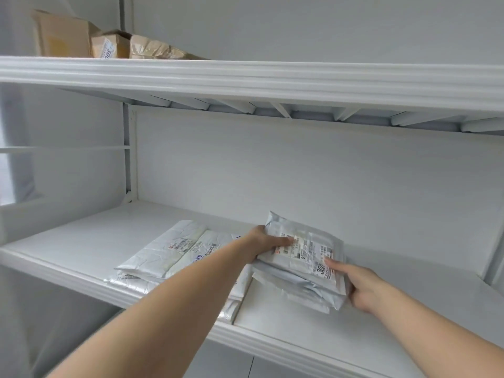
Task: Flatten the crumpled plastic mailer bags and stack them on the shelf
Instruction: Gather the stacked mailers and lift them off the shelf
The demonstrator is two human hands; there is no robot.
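Note:
A grey plastic mailer bag (305, 249) with a white shipping label lies on top of a small stack of mailers (297, 290) on the white shelf (81, 241). My left hand (264, 241) holds the top bag's left edge, thumb on the label and fingers hidden under it. My right hand (357, 287) grips its near right corner, index finger lying on the label. To the left sits a second, flatter pile of mailers (163, 255), partly hidden by my left forearm.
The upper shelf (245, 77) carries several brown cardboard boxes (90, 36) at its left end. A white upright post (131, 159) bounds the shelf on the left. The wall stands close behind the stacks.

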